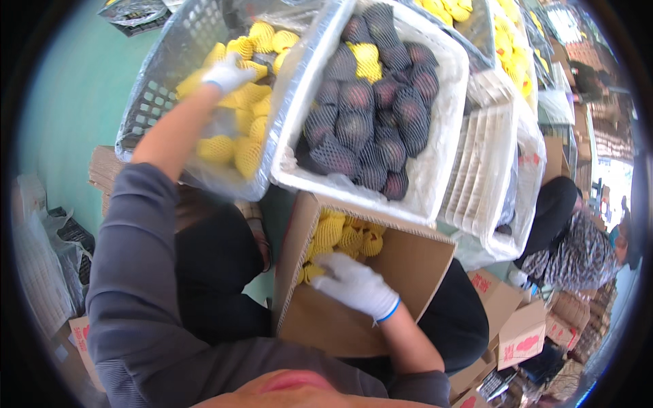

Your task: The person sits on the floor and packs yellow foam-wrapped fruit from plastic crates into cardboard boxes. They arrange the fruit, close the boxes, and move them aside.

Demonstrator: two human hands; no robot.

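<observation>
My left hand [229, 74], in a white knit glove, reaches into a plastic-lined crate [153, 97] at the upper left. Its fingers are at fruits in yellow foam nets [250, 102]; whether they grip one is unclear. Between my knees stands an open cardboard box [367, 326] with yellow-netted fruits [352, 237] along its far side. Inside it is my gloved right hand [357, 286], fingers and thumb at a yellow-netted fruit [313, 273]; I cannot tell if it is held. A white crate [444, 127] beyond the box holds fruits in black foam nets [354, 127].
One yellow foam net [366, 62] lies among the black ones. White crates [479, 153] stand to the right, beside a seated person [571, 245]. Printed cartons [520, 331] crowd the lower right. More crates [43, 275] sit at the left on a green floor [66, 137].
</observation>
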